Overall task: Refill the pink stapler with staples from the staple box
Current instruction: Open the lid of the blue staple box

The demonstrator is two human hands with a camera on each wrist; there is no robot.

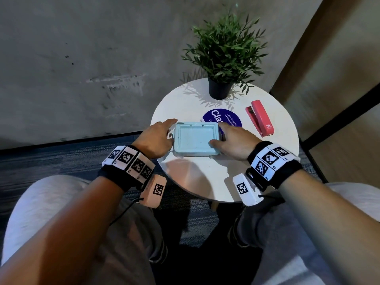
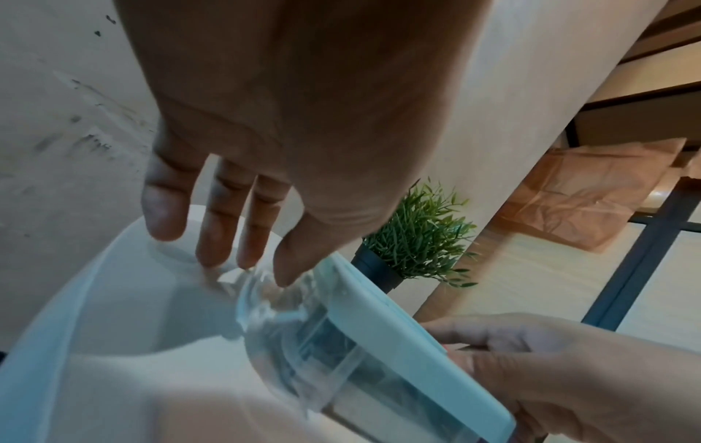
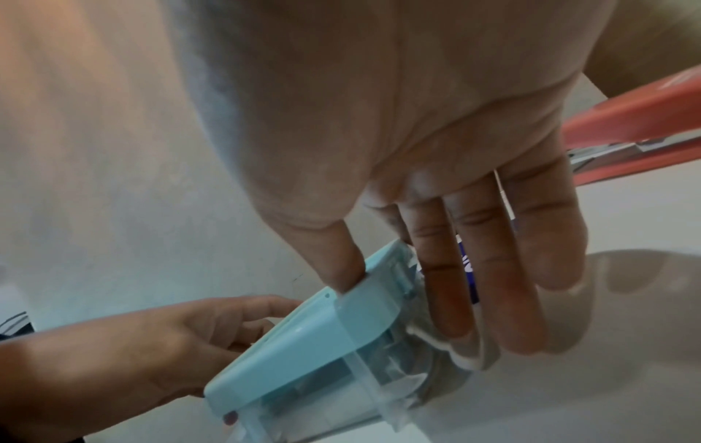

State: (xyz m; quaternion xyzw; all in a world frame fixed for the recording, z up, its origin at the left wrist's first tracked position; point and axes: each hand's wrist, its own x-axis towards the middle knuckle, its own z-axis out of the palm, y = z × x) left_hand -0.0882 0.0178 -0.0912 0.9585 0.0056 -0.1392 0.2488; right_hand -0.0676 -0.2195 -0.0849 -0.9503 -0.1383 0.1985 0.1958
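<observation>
Starting only: left hand (image 1: 156,136) and right hand (image 1: 236,140) rest straight fingers (image 2: 212,227) on the lidded box (image 1: 195,138); stapler (image 1: 261,120) lies untouched.

box (image 3: 303,344) contents blurred (wrist views), sticker (image 1: 226,116) half-covered

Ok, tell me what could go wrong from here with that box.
1. The left hand and right hand both work the sides of the staple box, whose lid is on. If the lid pops free suddenly, the box may tip and spill its contents across the table.
2. The pink stapler lies just beyond the right hand, toward the table's right edge. A jerk could knock it off.
</observation>
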